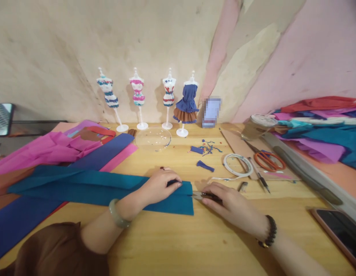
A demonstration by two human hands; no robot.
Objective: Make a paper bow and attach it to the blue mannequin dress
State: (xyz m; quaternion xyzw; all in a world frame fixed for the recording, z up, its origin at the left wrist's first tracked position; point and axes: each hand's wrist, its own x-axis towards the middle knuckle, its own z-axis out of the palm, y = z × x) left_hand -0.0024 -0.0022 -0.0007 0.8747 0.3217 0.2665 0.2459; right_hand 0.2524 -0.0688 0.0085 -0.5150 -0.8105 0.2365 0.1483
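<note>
A long folded strip of teal crepe paper (88, 188) lies across the wooden table (189, 237). My left hand (157, 186) rests on its right end, fingers curled and pressing the paper down. My right hand (229, 203) is closed around small metal snips (198, 196), whose tips touch the paper's right edge. A jade bangle is on my left wrist, a dark bead bracelet on my right.
Several small dress forms (137, 96) stand by the wall, one in a blue and brown dress (187, 102). Pink and blue paper (51, 147) lies left, a paper pile (321, 130) right. Orange scissors (268, 160), tape roll (238, 165), clear dish (153, 138), phone (341, 230).
</note>
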